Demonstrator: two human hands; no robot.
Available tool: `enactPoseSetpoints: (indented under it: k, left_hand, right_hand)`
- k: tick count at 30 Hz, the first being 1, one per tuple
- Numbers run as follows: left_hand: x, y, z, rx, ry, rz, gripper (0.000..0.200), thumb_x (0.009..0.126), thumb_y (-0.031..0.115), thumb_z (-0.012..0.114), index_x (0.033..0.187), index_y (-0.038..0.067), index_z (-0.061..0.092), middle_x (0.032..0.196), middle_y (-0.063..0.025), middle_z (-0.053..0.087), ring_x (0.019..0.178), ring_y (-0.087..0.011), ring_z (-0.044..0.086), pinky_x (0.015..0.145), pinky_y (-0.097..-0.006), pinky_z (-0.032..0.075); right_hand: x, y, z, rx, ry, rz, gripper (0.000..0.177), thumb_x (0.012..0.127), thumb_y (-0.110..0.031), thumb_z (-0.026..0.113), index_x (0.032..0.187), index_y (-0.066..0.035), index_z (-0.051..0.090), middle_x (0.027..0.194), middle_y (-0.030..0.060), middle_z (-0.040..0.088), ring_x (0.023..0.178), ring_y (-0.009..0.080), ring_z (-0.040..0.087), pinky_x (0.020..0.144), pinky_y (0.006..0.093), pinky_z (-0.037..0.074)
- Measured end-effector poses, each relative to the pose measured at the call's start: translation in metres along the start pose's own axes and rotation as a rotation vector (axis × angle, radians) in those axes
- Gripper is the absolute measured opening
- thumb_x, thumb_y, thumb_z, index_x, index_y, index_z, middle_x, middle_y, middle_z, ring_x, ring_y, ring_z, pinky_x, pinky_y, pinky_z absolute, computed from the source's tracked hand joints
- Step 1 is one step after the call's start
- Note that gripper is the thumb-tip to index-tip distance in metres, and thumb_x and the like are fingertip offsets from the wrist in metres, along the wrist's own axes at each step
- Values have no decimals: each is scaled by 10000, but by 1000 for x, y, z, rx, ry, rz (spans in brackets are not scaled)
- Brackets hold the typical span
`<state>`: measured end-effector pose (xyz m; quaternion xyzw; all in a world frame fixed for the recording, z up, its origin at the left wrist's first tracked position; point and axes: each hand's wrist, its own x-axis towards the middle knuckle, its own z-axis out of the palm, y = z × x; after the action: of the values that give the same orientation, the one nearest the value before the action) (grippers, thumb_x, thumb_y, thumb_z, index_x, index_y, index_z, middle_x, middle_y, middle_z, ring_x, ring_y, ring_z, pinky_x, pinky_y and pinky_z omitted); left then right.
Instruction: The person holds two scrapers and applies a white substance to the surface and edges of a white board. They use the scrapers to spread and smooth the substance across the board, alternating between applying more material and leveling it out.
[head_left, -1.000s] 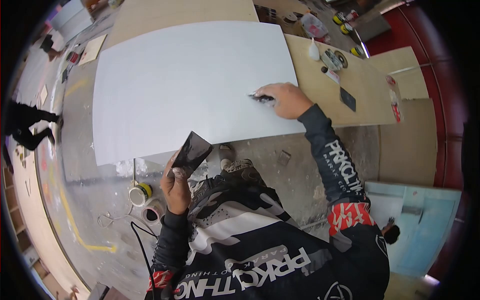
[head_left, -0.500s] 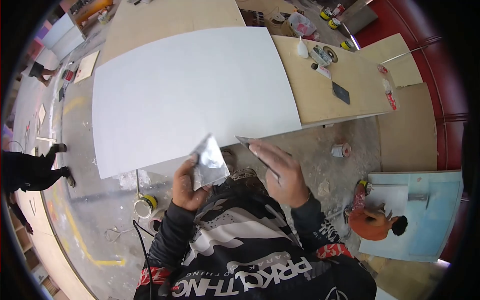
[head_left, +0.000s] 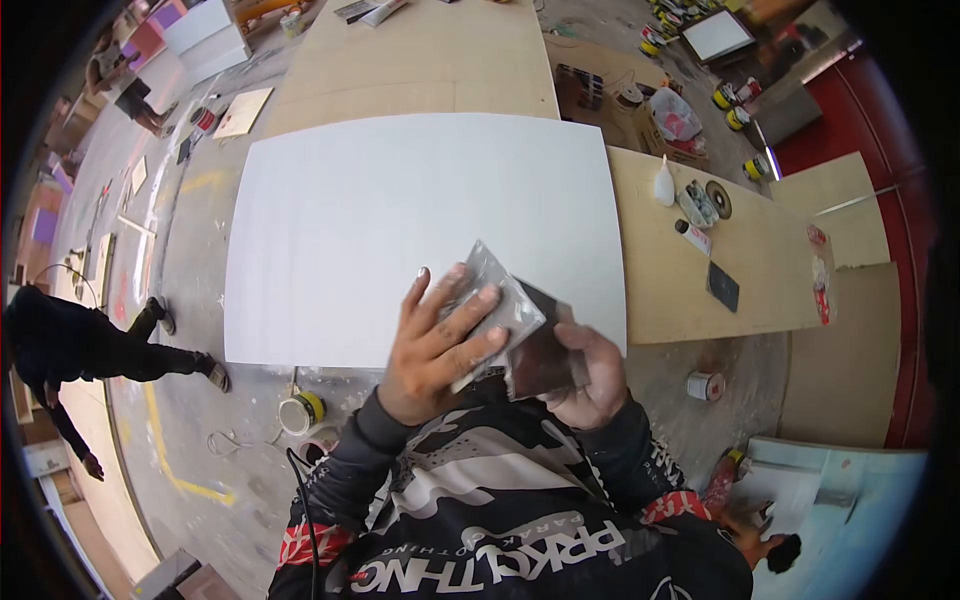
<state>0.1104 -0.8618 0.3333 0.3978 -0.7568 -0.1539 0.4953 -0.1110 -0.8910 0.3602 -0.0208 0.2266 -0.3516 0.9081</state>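
Observation:
My left hand (head_left: 432, 355) holds a shiny grey flat square plate (head_left: 517, 308), its fingers spread across the top face and its thumb hidden. In my right hand (head_left: 598, 375) is a dark brown flat square plate (head_left: 545, 350), gripped at its right edge with the thumb on top. The two plates overlap at their edges in front of my chest. Beneath and beyond them lies a large white panel (head_left: 400, 200).
On the wooden board (head_left: 650, 270) at right are a white bottle (head_left: 664, 184), a tube (head_left: 693, 237), a disc (head_left: 718, 199) and a dark pad (head_left: 723, 286). Cans (head_left: 302, 411) stand on the floor. One person (head_left: 110, 335) is at left, another (head_left: 765, 540) at lower right.
My hands have come together and up over the white panel's near edge, bringing the two plates into overlap. The view has shifted, and the person at left has moved.

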Motion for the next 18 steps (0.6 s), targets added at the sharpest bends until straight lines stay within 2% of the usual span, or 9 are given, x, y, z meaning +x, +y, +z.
enactPoseSetpoints:
  k: [1, 3, 5, 6, 9, 10, 11, 12, 18]
  left_hand:
    - [0, 7, 11, 6, 14, -118, 559, 727, 108, 717, 1257, 237, 594, 1362, -98, 538, 1323, -389, 414, 1099, -585, 216]
    - [3, 11, 4, 317, -206, -96, 596, 690, 58, 701, 1250, 233, 598, 1374, -71, 530, 1322, -344, 431, 1107, -619, 164]
    - [-7, 12, 8, 199, -248, -178, 618, 647, -19, 655, 1244, 120, 577, 1313, -134, 571, 1314, -398, 425, 1125, -600, 154]
    - [-11, 13, 10, 199, -236, -194, 618, 647, -19, 655, 1244, 120, 577, 1313, -134, 571, 1314, -398, 425, 1125, -600, 154]
    - [-25, 13, 10, 116, -58, -304, 664, 631, -48, 621, 1263, 152, 585, 1312, -100, 580, 1305, -378, 442, 1117, -596, 176]
    - [-29, 12, 10, 88, 52, -347, 625, 663, -28, 604, 1269, 123, 575, 1298, -120, 586, 1295, -395, 448, 1114, -583, 194]
    - [-34, 12, 10, 61, 162, -388, 589, 695, -8, 588, 1274, 95, 566, 1284, -140, 593, 1285, -412, 453, 1112, -571, 211]
    - [-39, 10, 12, 77, 231, -391, 434, 847, 63, 513, 1279, 60, 553, 1281, -170, 587, 1265, -419, 472, 1101, -549, 247]
    - [-57, 16, 21, 19, 395, -558, 397, 994, 241, 402, 1307, 28, 522, 1277, -174, 587, 1256, -380, 493, 1091, -508, 285]
  right_hand:
    - [5, -10, -1, 170, -166, 44, 381, 894, -87, 477, 1262, 12, 501, 1136, 184, 635, 1088, 258, 619, 884, 400, 558]
    - [20, -48, 3, 320, -75, -105, 350, 878, -110, 490, 1202, 13, 535, 1147, 194, 626, 1048, 292, 636, 865, 424, 563]
    - [40, -101, 10, -248, -46, -335, 315, 869, -140, 525, 1154, -11, 562, 1154, 154, 620, 1027, 272, 629, 936, 457, 495]
    - [57, -125, 18, -414, -83, -367, 246, 887, -128, 531, 1109, -32, 580, 1122, 118, 625, 1036, 239, 615, 972, 391, 468]
    - [136, -204, -14, -1797, 28, -760, 298, 885, -59, 511, 1156, 31, 600, 1040, 175, 664, 946, 214, 616, 868, 307, 465]
    - [152, -214, -13, -1993, 2, -772, 321, 869, -44, 496, 1169, 21, 589, 1062, 196, 654, 973, 255, 635, 873, 325, 476]
    - [169, -224, -17, -1998, -4, -758, 321, 869, -44, 496, 1169, 21, 589, 1062, 196, 654, 973, 255, 635, 873, 325, 476]
    - [184, -232, -22, -2199, -31, -753, 337, 869, -28, 480, 1189, 7, 580, 1116, 185, 642, 1024, 278, 623, 908, 333, 466]
    - [222, -241, -37, -2552, 3, -703, 396, 817, 28, 467, 1193, -19, 582, 1217, 174, 598, 1111, 348, 572, 959, 378, 456]
